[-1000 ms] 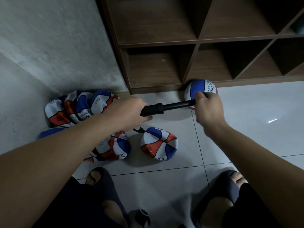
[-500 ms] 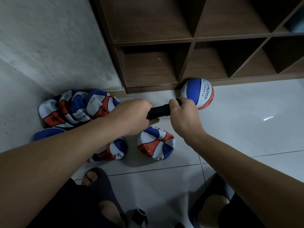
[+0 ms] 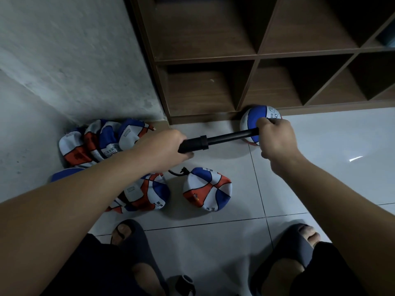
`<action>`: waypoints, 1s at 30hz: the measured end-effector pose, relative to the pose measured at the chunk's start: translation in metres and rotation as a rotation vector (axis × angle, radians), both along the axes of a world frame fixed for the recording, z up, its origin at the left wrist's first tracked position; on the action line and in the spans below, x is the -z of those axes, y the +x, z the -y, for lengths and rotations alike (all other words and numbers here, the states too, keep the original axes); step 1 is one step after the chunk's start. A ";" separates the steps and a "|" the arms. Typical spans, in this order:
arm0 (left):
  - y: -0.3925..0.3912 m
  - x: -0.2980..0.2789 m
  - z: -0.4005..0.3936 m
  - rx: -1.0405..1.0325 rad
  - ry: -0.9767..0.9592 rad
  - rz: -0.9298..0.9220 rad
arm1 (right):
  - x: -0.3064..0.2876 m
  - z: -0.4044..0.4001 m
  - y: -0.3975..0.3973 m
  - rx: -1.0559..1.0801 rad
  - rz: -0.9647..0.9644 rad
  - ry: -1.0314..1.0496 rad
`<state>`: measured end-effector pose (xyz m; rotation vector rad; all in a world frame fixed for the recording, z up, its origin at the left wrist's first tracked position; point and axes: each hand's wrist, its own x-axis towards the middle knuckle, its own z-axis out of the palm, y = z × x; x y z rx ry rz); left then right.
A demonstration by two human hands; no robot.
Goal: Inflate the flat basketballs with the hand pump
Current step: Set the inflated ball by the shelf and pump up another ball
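A black hand pump point(image 3: 215, 140) stretches between my hands above the tiled floor, its rod drawn out. My left hand point(image 3: 164, 149) grips the pump barrel. My right hand point(image 3: 275, 138) grips the handle end. A short black hose point(image 3: 178, 172) runs from under my left hand to a half-flat blue, white and orange basketball point(image 3: 206, 191) on the floor. A round, inflated basketball point(image 3: 257, 117) sits behind my right hand against the shelf base. Several flat basketballs point(image 3: 100, 142) lie piled at the wall on the left, and another one point(image 3: 147, 195) lies under my left forearm.
A dark wooden cubby shelf point(image 3: 254, 58) stands at the back, its compartments bare. A grey concrete wall point(image 3: 64, 60) closes the left side. My feet in dark slippers point(image 3: 136, 242) stand on the white tiles at the bottom. A small dark object point(image 3: 184, 284) lies between my knees.
My right hand has pulled the pump handle out to the right, away from the left hand; half a second ago the two hands were close together with the rod pushed in.
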<state>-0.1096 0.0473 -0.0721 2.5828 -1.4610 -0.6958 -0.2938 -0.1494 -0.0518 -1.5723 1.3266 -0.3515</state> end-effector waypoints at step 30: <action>-0.005 -0.005 0.007 0.018 -0.004 -0.010 | 0.005 -0.017 -0.002 -0.030 -0.035 -0.017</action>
